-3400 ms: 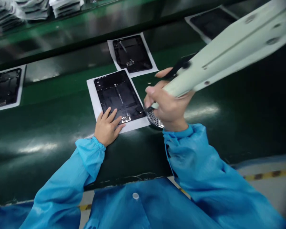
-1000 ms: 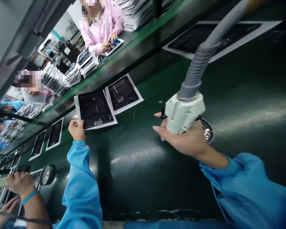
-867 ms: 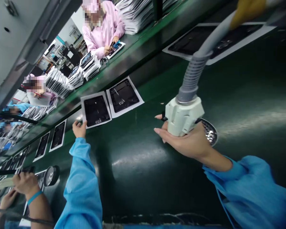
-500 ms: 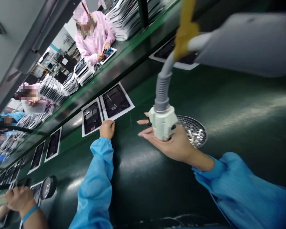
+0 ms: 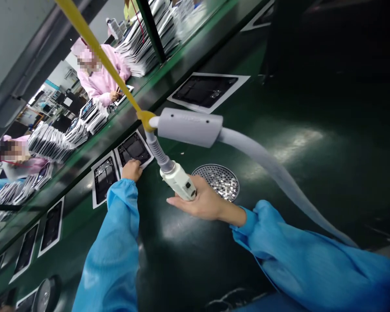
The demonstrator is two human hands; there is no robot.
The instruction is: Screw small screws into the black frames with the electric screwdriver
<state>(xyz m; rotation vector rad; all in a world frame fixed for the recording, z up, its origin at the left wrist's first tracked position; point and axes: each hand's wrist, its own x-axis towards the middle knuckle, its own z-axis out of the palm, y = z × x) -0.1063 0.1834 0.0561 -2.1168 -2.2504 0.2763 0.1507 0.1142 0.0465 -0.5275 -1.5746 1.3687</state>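
Observation:
My right hand (image 5: pixel 203 197) is closed around a pale, boxy tool head (image 5: pixel 182 182) on a ribbed grey hose; some of its fingers are hidden behind the tool. A yellow strap (image 5: pixel 107 67) suspends this tool from above, tied beside a grey cylinder (image 5: pixel 190 126) on its cable. Farther left, my left hand (image 5: pixel 132 170) has its fingers closed at the near edge of a black tablet housing (image 5: pixel 134 148) with a white border. The exact finger contact is too small to make out. Another such housing (image 5: pixel 105 178) lies just left of it.
A round perforated dish (image 5: pixel 201 171) of small shiny pieces sits behind my right wrist. More tablet housings (image 5: pixel 211 91) lie along the green bench (image 5: pixel 299 177). A round container (image 5: pixel 44 296) stands lower left. Co-workers in pink (image 5: pixel 99 76) sit across, near stacked panels (image 5: pixel 143 52).
The view has shifted, bringing the strap and cylinder more into sight. My left hand has moved onto the housing's edge. The tool in my right hand has tilted, and my fingers have closed more around it.

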